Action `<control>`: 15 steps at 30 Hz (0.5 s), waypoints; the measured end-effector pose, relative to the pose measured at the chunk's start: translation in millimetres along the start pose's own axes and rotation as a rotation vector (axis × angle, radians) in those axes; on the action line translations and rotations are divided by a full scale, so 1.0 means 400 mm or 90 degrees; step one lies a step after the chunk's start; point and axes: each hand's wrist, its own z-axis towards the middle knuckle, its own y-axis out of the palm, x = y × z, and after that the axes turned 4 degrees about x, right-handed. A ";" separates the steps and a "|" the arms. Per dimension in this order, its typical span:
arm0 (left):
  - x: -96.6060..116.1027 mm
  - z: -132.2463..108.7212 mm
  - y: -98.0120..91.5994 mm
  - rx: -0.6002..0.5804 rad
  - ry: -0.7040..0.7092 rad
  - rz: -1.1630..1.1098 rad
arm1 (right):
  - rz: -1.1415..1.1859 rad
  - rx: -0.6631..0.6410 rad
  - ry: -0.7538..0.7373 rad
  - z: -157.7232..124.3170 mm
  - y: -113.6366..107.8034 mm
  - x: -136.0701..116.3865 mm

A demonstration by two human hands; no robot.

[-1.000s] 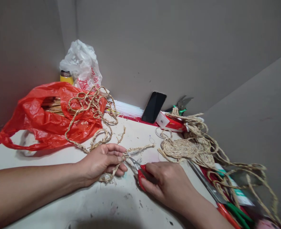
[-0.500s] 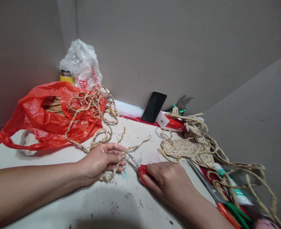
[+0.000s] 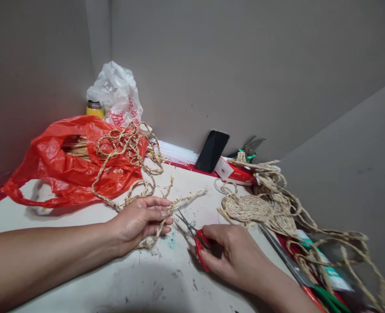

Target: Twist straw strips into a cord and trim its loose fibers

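Pinched between the thumb and fingers of my left hand point(image 3: 143, 222) is a braided straw rope point(image 3: 187, 198). One end of it points up and right past my fingertips, and another length hangs below them. My right hand point(image 3: 234, 252) has its fingers through the handles of small red-handled scissors point(image 3: 195, 230). Their blades are parted, with the tips just right of my left fingertips and close below the rope, apart from it. More of the braided rope point(image 3: 120, 145) lies in loose loops over a red plastic bag point(image 3: 61, 174).
A coiled woven straw piece point(image 3: 244, 206) lies to the right, with loose rope trailing past large shears point(image 3: 296, 269). Along the wall are a phone point(image 3: 212, 151), a red box point(image 3: 239, 173), pliers-like green-handled cutters point(image 3: 251, 148), a white bag point(image 3: 118, 93) and a yellow bottle point(image 3: 95, 109).
The scissors' blades have opened and drawn back slightly from the rope, and my right hand's fingers have spread with the handles. My left hand keeps its hold. The view has shifted a little.
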 end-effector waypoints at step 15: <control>-0.001 0.001 -0.002 -0.043 -0.014 0.022 | 0.035 0.050 -0.087 -0.003 0.013 0.004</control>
